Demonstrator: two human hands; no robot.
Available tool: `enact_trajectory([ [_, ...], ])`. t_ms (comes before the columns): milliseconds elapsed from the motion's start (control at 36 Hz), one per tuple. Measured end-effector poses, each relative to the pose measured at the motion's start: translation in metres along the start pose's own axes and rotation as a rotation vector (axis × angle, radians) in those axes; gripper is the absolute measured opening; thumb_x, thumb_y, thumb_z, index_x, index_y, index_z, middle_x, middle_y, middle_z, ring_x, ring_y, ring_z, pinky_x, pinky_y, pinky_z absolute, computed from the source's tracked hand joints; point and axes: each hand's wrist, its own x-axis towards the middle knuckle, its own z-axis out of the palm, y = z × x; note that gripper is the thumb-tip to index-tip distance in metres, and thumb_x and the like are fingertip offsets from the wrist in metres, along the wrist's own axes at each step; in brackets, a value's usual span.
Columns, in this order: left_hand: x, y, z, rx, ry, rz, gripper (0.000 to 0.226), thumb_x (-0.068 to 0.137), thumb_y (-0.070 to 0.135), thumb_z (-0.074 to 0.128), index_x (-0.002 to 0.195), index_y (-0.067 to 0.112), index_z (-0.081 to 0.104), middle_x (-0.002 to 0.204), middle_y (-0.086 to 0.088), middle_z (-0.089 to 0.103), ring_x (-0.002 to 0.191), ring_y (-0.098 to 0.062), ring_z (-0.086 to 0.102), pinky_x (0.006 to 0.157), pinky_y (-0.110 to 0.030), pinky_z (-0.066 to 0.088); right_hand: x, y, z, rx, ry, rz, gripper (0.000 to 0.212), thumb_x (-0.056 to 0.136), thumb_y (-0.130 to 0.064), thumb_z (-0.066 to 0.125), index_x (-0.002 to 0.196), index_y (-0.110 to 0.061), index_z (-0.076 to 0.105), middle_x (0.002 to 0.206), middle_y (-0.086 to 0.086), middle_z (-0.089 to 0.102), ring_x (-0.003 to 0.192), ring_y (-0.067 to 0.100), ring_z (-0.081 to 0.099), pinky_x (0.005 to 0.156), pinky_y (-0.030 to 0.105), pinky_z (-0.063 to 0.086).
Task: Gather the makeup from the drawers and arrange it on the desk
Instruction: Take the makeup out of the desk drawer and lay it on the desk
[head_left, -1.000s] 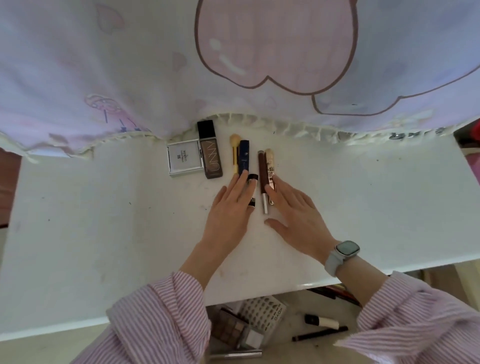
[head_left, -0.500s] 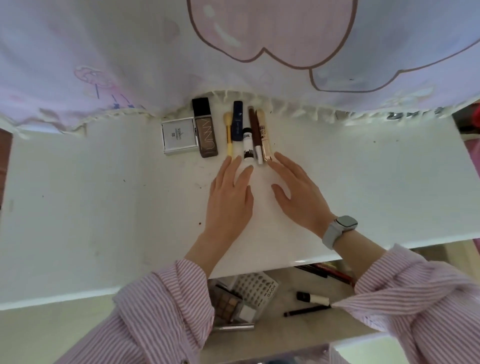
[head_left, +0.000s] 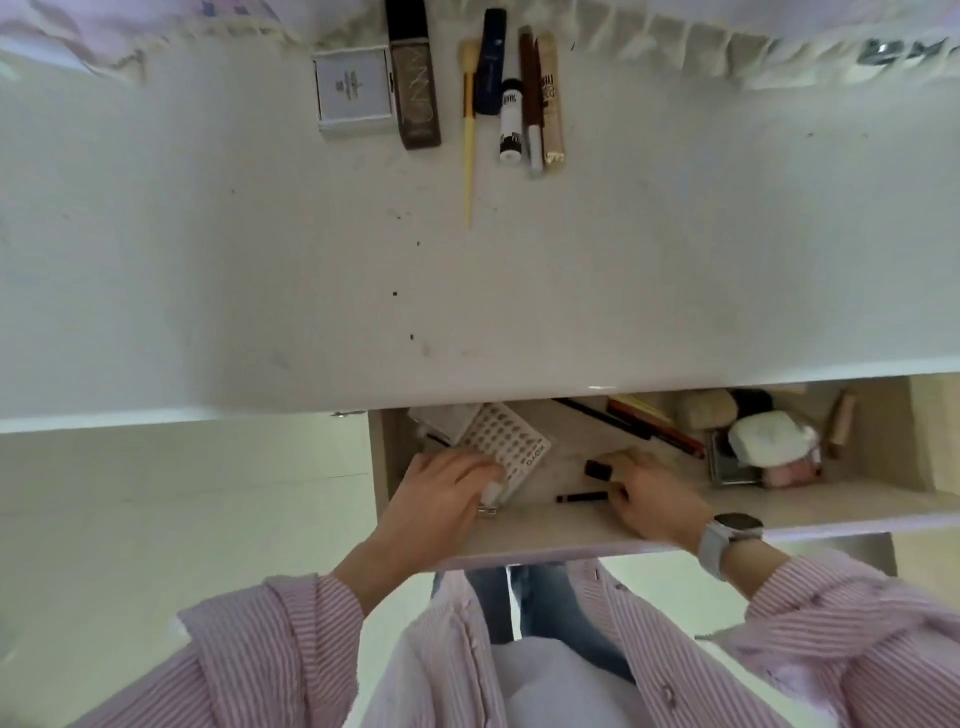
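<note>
1. A white desk top (head_left: 208, 260) fills the upper half of the view; it is scuffed and dotted with small dark specks. A pale frilled cloth edge (head_left: 675, 36) hangs along its far side.
2. Below the desk's front edge, a shallow beige drawer (head_left: 883, 499) stands open over a light floor.
3. Lined up at the far edge of the desk are a square silver-white compact (head_left: 353, 91), a tall brown bottle with a black cap (head_left: 415, 88), a yellow-handled brush (head_left: 470, 119), a dark blue tube (head_left: 491, 62), a small white tube with black ends (head_left: 510, 122), a brown pencil with a silver tip (head_left: 532, 98) and a beige-gold tube (head_left: 550, 98). They lie side by side, some touching.
4. The brown bottle carries large pale letters, upside down from here, that seem to read "UNNY". The compact's small print and the white tube's black lettering are too small to read.
5. The left hand (head_left: 441, 499) rests in the drawer on a white sheet of small stickers (head_left: 506, 441), fingers curled over something small; what it holds I cannot tell.
6. The right hand (head_left: 654, 493), with a watch on a white strap (head_left: 727, 540) at the wrist, has its fingers closed at a cream tube with a black cap (head_left: 597, 469); a thin black pencil (head_left: 579, 497) lies just beside its fingertips.
7. Further right in the drawer lie red and dark pencils (head_left: 649, 423), a white puff (head_left: 769, 436) and a round sponge (head_left: 706, 408).
</note>
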Motion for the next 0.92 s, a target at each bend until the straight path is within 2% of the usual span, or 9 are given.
enact_trajectory([
  [56,0.007,0.001,0.001,0.038,-0.124,-0.059,0.047,0.074,0.015,0.066,0.119,0.024,0.057,0.125,0.000,0.059,0.115,-0.023,0.054,0.088,-0.044,0.044,0.006,-0.001,0.002,-0.011,-0.081,0.051,0.044,0.092,-0.025,0.044,0.135,-0.016,0.039,0.139,0.009,0.039,0.123,0.027,0.041,0.099,0.036,0.039],
  [111,0.012,-0.002,0.005,0.123,-0.261,-0.135,0.053,0.084,0.022,0.059,0.134,0.026,0.043,0.141,0.000,0.043,0.131,-0.024,0.037,0.100,-0.046,0.031,0.012,-0.007,0.001,-0.035,-0.164,0.077,0.043,0.091,-0.026,0.044,0.132,-0.012,0.039,0.139,0.011,0.038,0.125,0.029,0.037,0.100,0.039,0.038],
  [222,0.019,-0.006,0.011,0.321,-0.374,-0.138,0.051,0.089,0.027,0.052,0.138,0.025,0.033,0.145,-0.002,0.033,0.134,-0.025,0.025,0.106,-0.047,0.022,0.018,-0.016,0.005,-0.133,-0.262,0.111,0.041,0.093,-0.029,0.039,0.131,-0.012,0.043,0.140,0.011,0.039,0.126,0.030,0.036,0.102,0.044,0.034],
  [361,0.033,0.001,0.013,0.460,-0.419,-0.074,0.050,0.088,0.017,0.052,0.136,0.014,0.037,0.141,-0.010,0.039,0.130,-0.029,0.031,0.108,-0.046,0.022,0.021,-0.018,0.000,-0.209,-0.259,0.079,0.045,0.090,-0.034,0.041,0.130,-0.012,0.044,0.139,0.010,0.036,0.126,0.028,0.034,0.101,0.044,0.032],
  [472,0.032,-0.002,0.013,0.299,-0.475,-0.050,0.048,0.090,0.017,0.052,0.136,0.018,0.036,0.137,-0.010,0.042,0.120,-0.028,0.045,0.099,-0.039,0.040,0.020,-0.019,-0.006,-0.131,-0.268,0.030,0.033,0.088,-0.029,0.045,0.117,-0.015,0.050,0.122,0.008,0.055,0.108,0.025,0.052,0.092,0.037,0.041],
  [556,0.026,-0.005,0.011,0.215,-0.509,-0.044,0.049,0.091,0.019,0.051,0.137,0.022,0.035,0.138,-0.007,0.040,0.113,-0.026,0.051,0.092,-0.036,0.046,0.018,-0.021,-0.011,-0.056,-0.288,-0.001,0.029,0.087,-0.023,0.047,0.115,-0.015,0.052,0.115,0.007,0.059,0.102,0.024,0.055,0.087,0.034,0.044],
  [694,0.023,-0.011,0.013,0.257,-0.529,-0.093,0.062,0.092,0.017,0.048,0.145,0.024,0.017,0.148,-0.010,0.027,0.127,-0.030,0.041,0.102,-0.042,0.038,0.016,-0.016,-0.015,0.007,-0.354,-0.017,0.030,0.089,-0.017,0.046,0.117,-0.010,0.055,0.120,0.009,0.059,0.105,0.026,0.055,0.092,0.036,0.045],
  [750,0.024,-0.009,0.012,0.295,-0.540,-0.098,0.067,0.092,0.017,0.046,0.147,0.022,0.009,0.148,-0.012,0.027,0.126,-0.031,0.041,0.099,-0.043,0.040,0.015,-0.014,-0.017,0.019,-0.365,-0.012,0.028,0.090,-0.016,0.046,0.115,-0.008,0.055,0.118,0.010,0.059,0.104,0.026,0.055,0.090,0.034,0.046],
  [917,0.022,-0.015,0.005,0.370,-0.592,-0.187,0.058,0.092,0.027,0.049,0.140,0.015,0.019,0.128,-0.010,0.056,0.107,-0.027,0.058,0.081,-0.037,0.050,0.008,-0.023,-0.019,0.060,-0.232,-0.062,0.028,0.088,-0.017,0.048,0.115,-0.009,0.047,0.107,0.012,0.061,0.082,0.023,0.054,0.063,0.028,0.039],
])
